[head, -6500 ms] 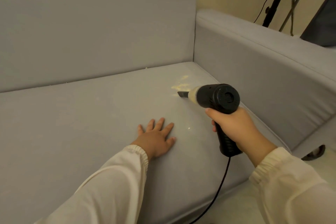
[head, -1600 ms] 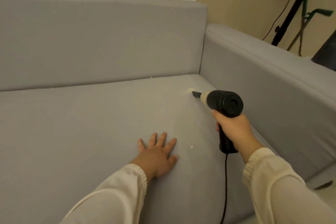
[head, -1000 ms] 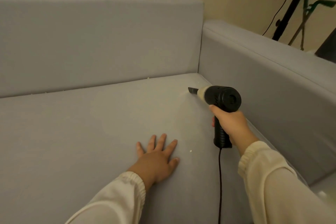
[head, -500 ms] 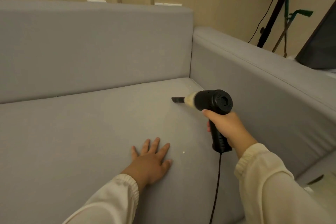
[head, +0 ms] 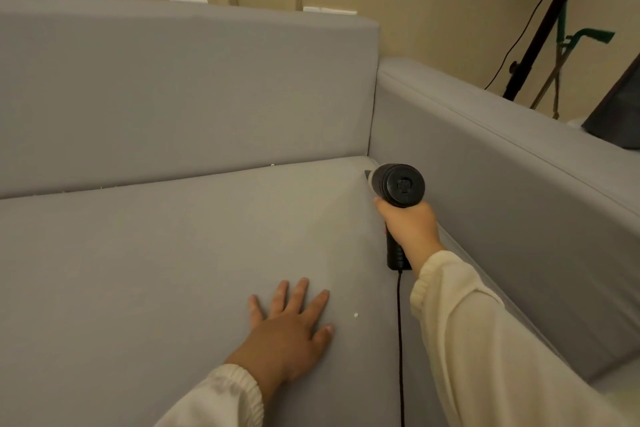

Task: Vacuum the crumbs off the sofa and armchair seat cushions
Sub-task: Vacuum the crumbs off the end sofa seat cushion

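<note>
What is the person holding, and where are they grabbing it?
The right hand grips the black handheld vacuum by its handle, below the round body. The left hand holds nothing; it rests flat on the seat cushion.

Single view, head-worn, wide-angle: looks forward and down from above the front edge of the sofa seat cushion [head: 166,270], close enough that both forearms enter from the bottom edge. Faces the cushion's far right corner, backrest [head: 180,94] beyond it, armrest [head: 512,191] to its right. No second view.
</note>
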